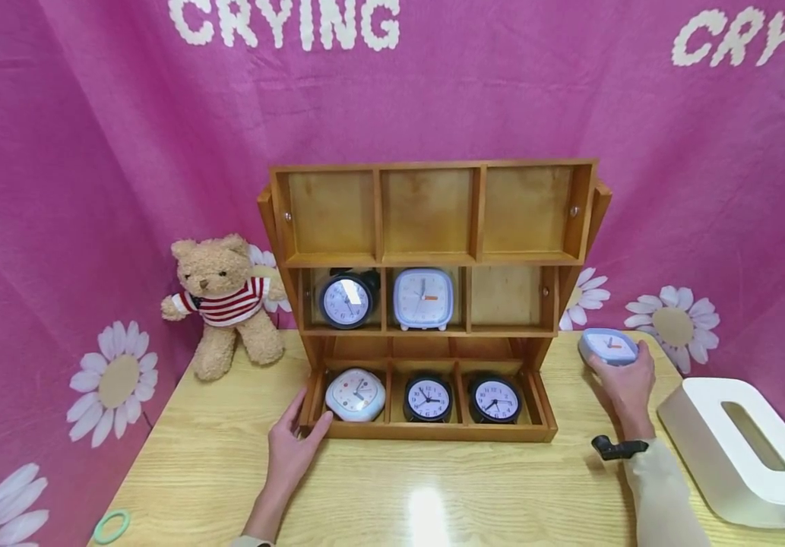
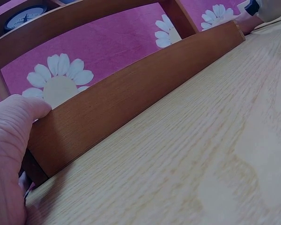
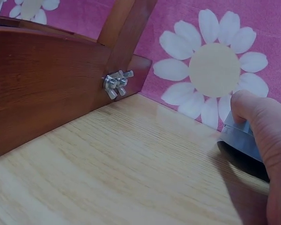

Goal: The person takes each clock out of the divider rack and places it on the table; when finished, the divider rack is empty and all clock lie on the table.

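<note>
A three-tier wooden rack (image 1: 433,431) stands on the table. My left hand (image 1: 291,448) grips its lower left corner; in the left wrist view the thumb (image 2: 35,107) lies over the front board. To the right of the rack, my right hand (image 1: 628,380) holds a blue alarm clock (image 1: 597,339), its white face tilted upward. The right wrist view shows that clock's side (image 3: 243,140) close above the table. The bottom tier holds a white-and-light-blue clock (image 1: 356,395) and two black clocks (image 1: 428,398). A black clock (image 1: 346,301) and a light purple clock (image 1: 423,298) sit in the middle tier.
A teddy bear (image 1: 221,304) in a striped shirt sits left of the rack. At the right edge stands a white tissue box (image 1: 754,448). A green ring (image 1: 112,526) lies at the front left. Pink flowered cloth (image 1: 125,190) hangs behind the table.
</note>
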{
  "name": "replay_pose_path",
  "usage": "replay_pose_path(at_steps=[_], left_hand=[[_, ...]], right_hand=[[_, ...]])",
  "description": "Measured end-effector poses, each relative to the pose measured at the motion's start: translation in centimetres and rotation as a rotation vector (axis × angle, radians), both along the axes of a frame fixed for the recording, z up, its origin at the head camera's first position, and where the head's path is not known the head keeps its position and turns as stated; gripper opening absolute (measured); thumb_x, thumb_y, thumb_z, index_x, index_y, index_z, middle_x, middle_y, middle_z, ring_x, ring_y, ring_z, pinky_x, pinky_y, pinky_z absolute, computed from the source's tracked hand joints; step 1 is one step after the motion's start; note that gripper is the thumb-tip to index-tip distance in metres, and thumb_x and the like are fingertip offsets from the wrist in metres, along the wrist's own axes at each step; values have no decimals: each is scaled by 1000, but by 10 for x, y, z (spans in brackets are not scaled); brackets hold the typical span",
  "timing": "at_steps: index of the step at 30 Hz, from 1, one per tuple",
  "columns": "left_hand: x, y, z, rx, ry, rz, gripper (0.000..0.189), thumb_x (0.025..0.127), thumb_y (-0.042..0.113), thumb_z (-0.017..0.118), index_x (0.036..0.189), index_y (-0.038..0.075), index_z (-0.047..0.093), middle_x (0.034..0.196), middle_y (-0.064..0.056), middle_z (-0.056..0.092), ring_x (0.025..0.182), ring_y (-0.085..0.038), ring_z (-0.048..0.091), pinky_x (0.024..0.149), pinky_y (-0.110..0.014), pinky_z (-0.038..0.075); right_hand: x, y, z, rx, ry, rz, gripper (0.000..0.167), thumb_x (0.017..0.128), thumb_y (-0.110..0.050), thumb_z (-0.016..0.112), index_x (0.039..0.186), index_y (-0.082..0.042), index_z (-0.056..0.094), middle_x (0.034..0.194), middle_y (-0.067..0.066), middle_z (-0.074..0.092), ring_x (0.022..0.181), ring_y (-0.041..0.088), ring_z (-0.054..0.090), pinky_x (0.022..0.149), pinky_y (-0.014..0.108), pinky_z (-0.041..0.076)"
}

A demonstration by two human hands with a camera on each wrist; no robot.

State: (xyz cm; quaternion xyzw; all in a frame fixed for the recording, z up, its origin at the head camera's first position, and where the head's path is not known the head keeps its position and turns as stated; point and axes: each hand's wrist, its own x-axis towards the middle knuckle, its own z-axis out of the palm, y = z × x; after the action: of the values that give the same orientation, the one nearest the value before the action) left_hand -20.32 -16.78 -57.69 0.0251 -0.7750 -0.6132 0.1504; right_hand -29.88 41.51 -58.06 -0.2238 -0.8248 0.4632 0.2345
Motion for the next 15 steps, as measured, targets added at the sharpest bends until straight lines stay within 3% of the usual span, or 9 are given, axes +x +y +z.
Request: replay_pose_path(at_steps=[8,15], left_hand=[[1,-1,1,20,8,-12,69,92,15,82,153,2,51,152,-21,53,139,-32,50,103,-8,37],[-1,-1,-1,21,10,-8,69,91,13,82,152,1,52,152,-20,54,138,-31,51,102,-7,38]], right_hand=[[-3,1,-3,27,76,-21,96,81,-23,78,159,4,29,153,33,42,139,49,39,120,61,28],[-1,-1,-7,52,149,-27,103,81,-24,80,163,0,23,165,28,30,151,44,28,126,58,19]])
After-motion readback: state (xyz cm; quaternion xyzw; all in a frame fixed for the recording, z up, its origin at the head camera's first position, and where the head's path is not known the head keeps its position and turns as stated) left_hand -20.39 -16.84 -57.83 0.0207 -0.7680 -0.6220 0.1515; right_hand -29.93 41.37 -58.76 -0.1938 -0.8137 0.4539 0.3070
